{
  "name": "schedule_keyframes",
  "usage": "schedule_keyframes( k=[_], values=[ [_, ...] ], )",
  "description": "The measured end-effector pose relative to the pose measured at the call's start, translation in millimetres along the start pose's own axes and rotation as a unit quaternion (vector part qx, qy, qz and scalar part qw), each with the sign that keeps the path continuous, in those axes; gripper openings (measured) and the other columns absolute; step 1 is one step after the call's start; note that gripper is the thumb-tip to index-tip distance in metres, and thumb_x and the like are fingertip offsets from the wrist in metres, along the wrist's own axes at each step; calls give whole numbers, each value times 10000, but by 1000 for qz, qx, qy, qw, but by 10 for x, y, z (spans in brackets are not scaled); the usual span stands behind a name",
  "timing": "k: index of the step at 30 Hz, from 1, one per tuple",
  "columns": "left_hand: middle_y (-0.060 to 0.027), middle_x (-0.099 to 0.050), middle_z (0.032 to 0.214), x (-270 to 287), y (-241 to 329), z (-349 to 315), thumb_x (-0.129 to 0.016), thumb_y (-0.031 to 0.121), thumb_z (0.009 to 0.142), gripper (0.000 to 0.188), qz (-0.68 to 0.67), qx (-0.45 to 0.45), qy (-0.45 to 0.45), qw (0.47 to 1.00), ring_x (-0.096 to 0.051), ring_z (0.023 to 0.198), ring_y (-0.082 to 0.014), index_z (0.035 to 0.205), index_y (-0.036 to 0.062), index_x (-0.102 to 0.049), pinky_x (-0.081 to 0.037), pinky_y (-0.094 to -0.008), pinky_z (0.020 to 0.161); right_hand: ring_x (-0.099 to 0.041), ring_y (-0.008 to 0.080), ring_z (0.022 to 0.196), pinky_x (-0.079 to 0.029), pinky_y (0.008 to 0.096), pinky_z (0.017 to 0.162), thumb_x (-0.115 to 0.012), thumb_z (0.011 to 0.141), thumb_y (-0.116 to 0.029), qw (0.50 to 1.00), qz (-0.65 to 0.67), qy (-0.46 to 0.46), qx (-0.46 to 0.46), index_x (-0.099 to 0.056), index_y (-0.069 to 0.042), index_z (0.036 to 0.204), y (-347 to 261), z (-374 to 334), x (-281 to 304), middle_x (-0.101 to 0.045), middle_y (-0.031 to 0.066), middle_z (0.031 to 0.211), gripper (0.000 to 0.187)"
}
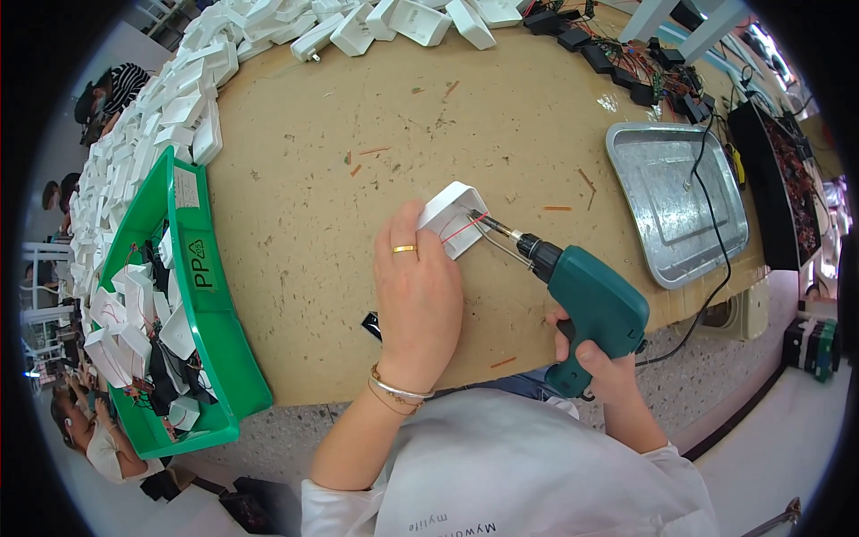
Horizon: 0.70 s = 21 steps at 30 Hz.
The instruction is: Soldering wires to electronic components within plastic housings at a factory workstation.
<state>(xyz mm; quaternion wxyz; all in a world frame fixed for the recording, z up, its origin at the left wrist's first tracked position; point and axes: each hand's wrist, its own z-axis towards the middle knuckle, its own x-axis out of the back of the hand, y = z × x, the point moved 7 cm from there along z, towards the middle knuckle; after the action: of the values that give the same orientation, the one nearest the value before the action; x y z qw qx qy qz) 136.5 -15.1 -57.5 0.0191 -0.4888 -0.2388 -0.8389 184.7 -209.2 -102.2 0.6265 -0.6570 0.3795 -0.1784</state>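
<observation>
My left hand [418, 295], with a ring and bracelets, grips a small white plastic housing [455, 199], its hollow side turned toward the right. A thin red wire [458, 231] crosses the housing's opening. In my right hand [610, 369] is a green soldering gun [601, 294], held by its handle with fingers around the trigger area. Its metal tip reaches into the housing's opening; whether it touches a contact inside is too small to tell. A small black piece [371, 326] lies beside my left wrist, partly hidden.
A green bin [204, 295] of wired housings stands at the left. White housings [420, 22] pile along the far left edge. A metal tray [667, 210] lies right, crossed by the gun's black cord [713, 224]. Black modules [599, 61] sit far right; reddish wire scraps [557, 208] dot the cardboard.
</observation>
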Motion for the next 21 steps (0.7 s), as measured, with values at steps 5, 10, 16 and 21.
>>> schedule_keyframes(
  k=[5, 10, 16, 21],
  values=[
    [-192, -457, 1169, 7, 7, 7, -544, -66, 741, 108, 3, 6, 8, 1000, -473, 1044, -361, 834, -81, -491, -448, -420, 865, -550, 145, 667, -455, 272, 624, -668, 803, -373, 1000, 27, -6, 9, -484, 56, 1187, 2, -22, 35, -548, 170, 1066, 604],
    [-194, -457, 1173, -4, 21, 10, -553, -66, 737, 105, 3, 2, 4, 1000, -479, 1039, -359, 818, -73, -486, -449, -417, 862, -551, 155, 676, -455, 272, 625, -674, 795, -357, 999, 42, 0, -3, -483, 45, 1200, -3, -29, 54, -552, 160, 1069, 602],
    [-201, -472, 1177, 8, 6, 1, -553, -48, 772, 89, -2, 9, 11, 1000, -496, 1023, -367, 815, -60, -476, -455, -410, 836, -546, 153, 717, -455, 282, 669, -679, 790, -345, 999, -15, -28, -34, -474, 31, 1230, -12, -1, 70, -568, 149, 1097, 614],
    [-205, -488, 1171, 6, 9, 7, -541, -36, 805, 75, 0, 14, 14, 1000, -502, 1027, -372, 827, -52, -471, -456, -405, 824, -544, 146, 727, -454, 281, 678, -677, 787, -315, 998, 37, -25, -40, -477, 31, 1231, -15, 17, 89, -577, 150, 1093, 598]
  ],
)
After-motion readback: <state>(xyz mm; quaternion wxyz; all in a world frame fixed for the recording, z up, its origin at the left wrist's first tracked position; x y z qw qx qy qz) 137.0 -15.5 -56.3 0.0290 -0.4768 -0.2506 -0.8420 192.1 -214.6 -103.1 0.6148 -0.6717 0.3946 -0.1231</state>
